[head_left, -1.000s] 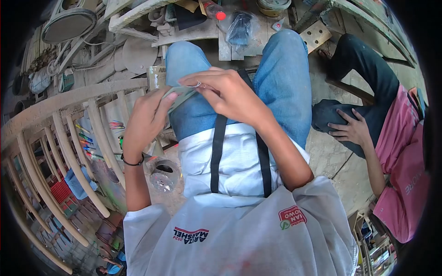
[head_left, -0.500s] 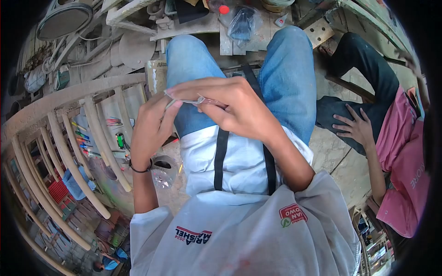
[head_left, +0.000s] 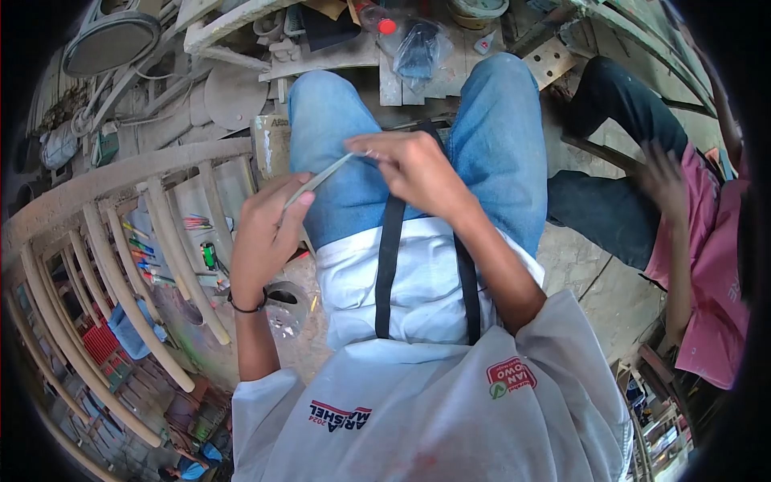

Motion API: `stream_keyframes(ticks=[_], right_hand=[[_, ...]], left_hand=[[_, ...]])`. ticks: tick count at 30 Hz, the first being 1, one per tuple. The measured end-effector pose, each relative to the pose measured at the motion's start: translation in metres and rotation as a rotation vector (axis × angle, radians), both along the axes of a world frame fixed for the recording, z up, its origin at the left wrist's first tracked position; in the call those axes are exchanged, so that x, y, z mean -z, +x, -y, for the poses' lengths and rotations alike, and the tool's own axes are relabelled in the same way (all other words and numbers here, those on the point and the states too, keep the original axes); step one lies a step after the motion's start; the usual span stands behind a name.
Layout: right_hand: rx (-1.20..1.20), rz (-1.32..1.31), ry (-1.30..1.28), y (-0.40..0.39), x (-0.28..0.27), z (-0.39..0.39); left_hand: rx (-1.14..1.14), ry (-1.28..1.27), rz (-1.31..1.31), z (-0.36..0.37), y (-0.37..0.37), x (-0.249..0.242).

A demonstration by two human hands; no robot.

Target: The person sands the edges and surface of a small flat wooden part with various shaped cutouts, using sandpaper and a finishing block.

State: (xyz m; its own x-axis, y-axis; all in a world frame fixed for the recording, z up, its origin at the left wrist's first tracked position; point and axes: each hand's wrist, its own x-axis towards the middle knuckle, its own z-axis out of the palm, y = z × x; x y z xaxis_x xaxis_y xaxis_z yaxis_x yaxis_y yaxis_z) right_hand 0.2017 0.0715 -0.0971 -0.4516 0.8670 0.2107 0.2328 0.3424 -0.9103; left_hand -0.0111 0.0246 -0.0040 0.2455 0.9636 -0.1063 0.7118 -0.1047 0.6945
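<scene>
In the head view, my left hand (head_left: 271,227) pinches a thin, pale greenish strip (head_left: 321,174) between thumb and fingers. The strip slants up to the right over the jeans (head_left: 341,120). My right hand (head_left: 414,167) is at its upper end, with the fingers closed on that tip. Both hands are above my lap, apart from each other and joined only by the strip. What the strip is made of cannot be made out.
A curved wooden slatted frame (head_left: 128,167) stands at the left, with coloured pens behind it. Ahead, a clear plastic bag (head_left: 422,50) lies on a wooden bench (head_left: 329,58). A person in pink (head_left: 715,273) sits at the right.
My hands have moved apart and the strip now shows stretched between them. My right hand has shifted slightly up and right. The other person's hand has lifted off their leg and is blurred.
</scene>
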Motion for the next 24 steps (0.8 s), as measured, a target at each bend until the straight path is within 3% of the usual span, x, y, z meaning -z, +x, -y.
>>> stream_keyframes(ticks=[1, 2, 5, 8, 10, 16, 20, 21, 22, 24], right_hand=[[-0.045, -0.168, -0.155, -0.002, -0.027, 0.003], [-0.077, -0.268, -0.130, -0.005, -0.044, 0.008], [-0.088, -0.371, -0.175, -0.013, -0.037, 0.012], [-0.006, -0.222, -0.159, -0.013, 0.013, 0.004], [-0.014, -0.001, -0.101, -0.012, 0.006, 0.001], [0.065, 0.104, -0.230, -0.006, 0.008, 0.009], [0.162, -0.089, -0.293, -0.009, -0.009, 0.004], [0.132, -0.141, -0.087, -0.018, 0.005, 0.008], [0.185, -0.170, -0.072, -0.029, 0.006, 0.013], [0.139, -0.166, -0.181, -0.027, 0.007, 0.009]], left_hand=[[-0.039, -0.038, 0.024, -0.001, -0.002, 0.001], [-0.087, -0.082, 0.046, 0.002, -0.002, 0.001], [-0.087, -0.102, 0.050, 0.001, -0.001, -0.001], [-0.088, -0.092, 0.048, 0.002, 0.000, -0.001], [-0.104, -0.067, 0.075, 0.002, -0.006, 0.004], [-0.154, -0.093, 0.080, 0.004, -0.006, 0.004], [-0.174, -0.057, 0.087, -0.001, -0.003, 0.006], [-0.175, -0.056, 0.095, -0.003, -0.001, 0.006], [-0.186, -0.064, 0.053, -0.006, 0.001, 0.005], [-0.202, -0.079, 0.004, -0.010, 0.004, 0.002]])
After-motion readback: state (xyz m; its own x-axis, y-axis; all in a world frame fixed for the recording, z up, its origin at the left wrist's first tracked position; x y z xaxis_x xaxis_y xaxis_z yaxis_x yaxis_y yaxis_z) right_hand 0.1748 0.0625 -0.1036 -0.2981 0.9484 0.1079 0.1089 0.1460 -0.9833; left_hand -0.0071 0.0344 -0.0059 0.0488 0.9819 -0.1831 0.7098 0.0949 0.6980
